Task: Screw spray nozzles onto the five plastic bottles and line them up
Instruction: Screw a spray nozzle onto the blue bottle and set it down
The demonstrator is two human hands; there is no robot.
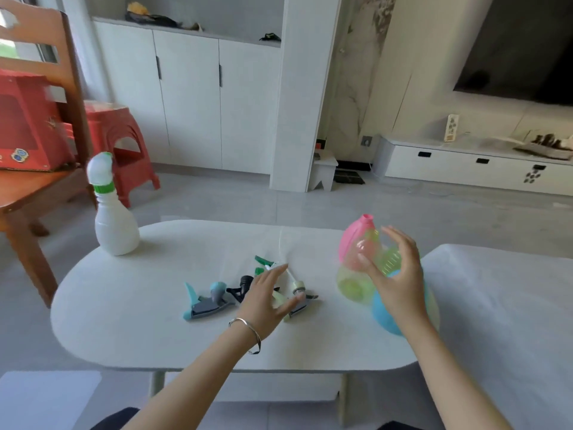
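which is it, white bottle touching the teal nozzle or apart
Apart. The head view shows a wide strip of bare tabletop between the white bottle and the teal nozzle.

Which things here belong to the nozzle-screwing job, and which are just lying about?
Job: white bottle, nozzle already on; loose spray nozzles mid-table; pink bottle, yellow-green bottle and blue bottle, bunched at the right.
Lying about: red box, wooden chair, red stool, television.
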